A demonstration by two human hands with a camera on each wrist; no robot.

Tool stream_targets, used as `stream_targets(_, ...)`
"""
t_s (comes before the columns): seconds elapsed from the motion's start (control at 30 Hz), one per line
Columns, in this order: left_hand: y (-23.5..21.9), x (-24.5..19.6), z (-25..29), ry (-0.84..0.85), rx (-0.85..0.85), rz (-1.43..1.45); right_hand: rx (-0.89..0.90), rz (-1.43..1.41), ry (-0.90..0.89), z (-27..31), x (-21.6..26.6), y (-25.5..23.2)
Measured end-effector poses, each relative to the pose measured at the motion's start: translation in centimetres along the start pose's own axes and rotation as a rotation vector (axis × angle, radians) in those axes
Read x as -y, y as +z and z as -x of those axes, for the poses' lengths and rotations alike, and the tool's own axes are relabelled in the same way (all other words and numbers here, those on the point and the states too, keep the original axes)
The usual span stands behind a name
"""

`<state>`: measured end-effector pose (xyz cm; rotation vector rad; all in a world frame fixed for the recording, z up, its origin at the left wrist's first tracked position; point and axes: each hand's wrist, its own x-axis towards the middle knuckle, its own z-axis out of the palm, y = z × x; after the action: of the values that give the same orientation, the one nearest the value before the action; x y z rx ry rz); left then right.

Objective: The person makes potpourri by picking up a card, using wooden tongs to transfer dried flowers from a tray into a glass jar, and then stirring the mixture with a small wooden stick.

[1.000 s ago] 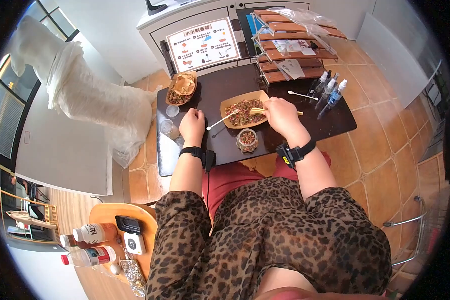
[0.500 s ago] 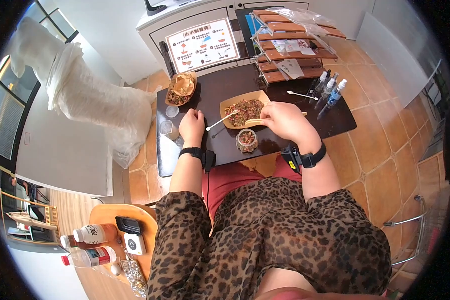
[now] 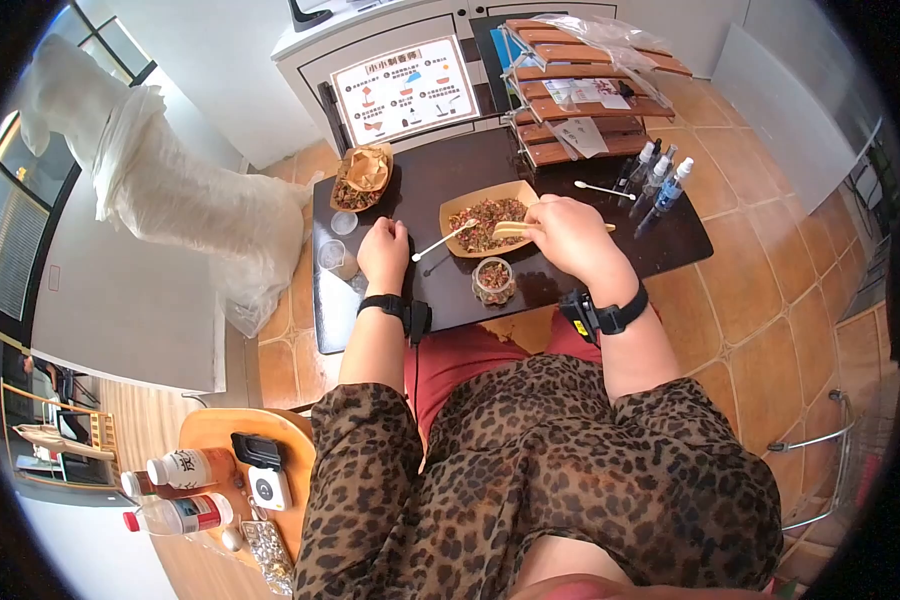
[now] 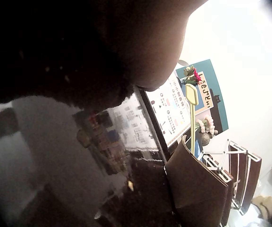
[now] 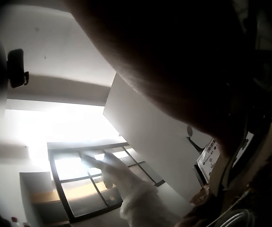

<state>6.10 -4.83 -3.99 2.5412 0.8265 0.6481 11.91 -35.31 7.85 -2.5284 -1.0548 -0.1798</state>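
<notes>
Hands well apart. Right hand (image 3: 578, 242) pinched wooden tongs (image 3: 511, 230). Tongs lay about 3 o'clock from left hand (image 3: 383, 250), prongs out at right hand's 9 o'clock. Long axis: 9 to 3 o'clock; 2 prongs pointed 9 o'clock, over dried mix (image 3: 485, 214) in tray (image 3: 455, 248). Left hand on table (image 3: 435, 165), fingers tucked under; could not tell if holding anything. Jar (image 3: 494, 283) at tray's 6 o'clock.
</notes>
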Motion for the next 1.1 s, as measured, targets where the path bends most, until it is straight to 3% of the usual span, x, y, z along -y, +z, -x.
stream_targets(0.07, 0.1, 0.1, 0.0, 0.005, -0.005, 0.001, -0.076, 0.099, 0.009, -0.1, -0.9, 1.0)
stream_targets(0.57, 0.1, 0.0, 0.0, 0.006, -0.003, 0.005, -0.009, 0.236, 0.033, -0.8, -2.2, 5.8)
stream_targets(1.1, 0.0, -0.2, 0.1, 0.013, -0.024, 0.004, -0.035, 0.156, 0.020, -0.8, -2.3, 4.9)
